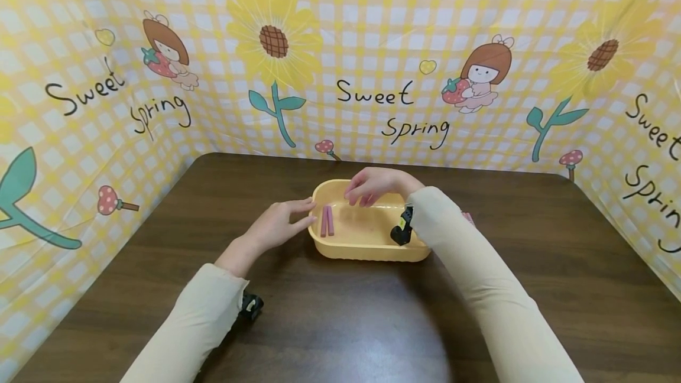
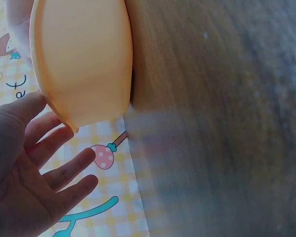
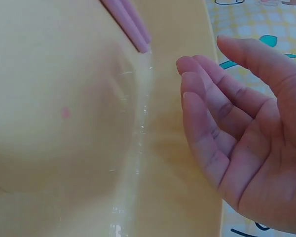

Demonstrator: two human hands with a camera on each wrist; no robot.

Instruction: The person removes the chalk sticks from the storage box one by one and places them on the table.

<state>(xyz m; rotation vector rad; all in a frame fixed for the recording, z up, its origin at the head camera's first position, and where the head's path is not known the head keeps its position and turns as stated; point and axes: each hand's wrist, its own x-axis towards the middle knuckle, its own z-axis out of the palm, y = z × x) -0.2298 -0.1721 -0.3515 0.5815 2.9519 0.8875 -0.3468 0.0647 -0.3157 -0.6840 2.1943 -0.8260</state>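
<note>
A yellow oval plastic tub [image 1: 372, 253] stands on the table. Two slim pink sticks [image 1: 327, 221] lie side by side on its floor near the left end; the right wrist view shows the ends of pink sticks [image 3: 130, 24] too. My left hand [image 1: 279, 223] touches the tub's left rim with thumb and fingertips, and its other fingers are spread in the left wrist view. Over the tub's far side hangs my right hand [image 1: 375, 185], its fingers loosely bent. Nothing shows between those fingers in the right wrist view [image 3: 246, 133].
Something pink [image 1: 467, 217] pokes out from behind the right sleeve, mostly hidden. Black wrist cameras [image 1: 402, 228] sit at both cuffs. A yellow checked cloth [image 1: 372, 34] stands behind and beside the dark wooden table [image 1: 340, 324].
</note>
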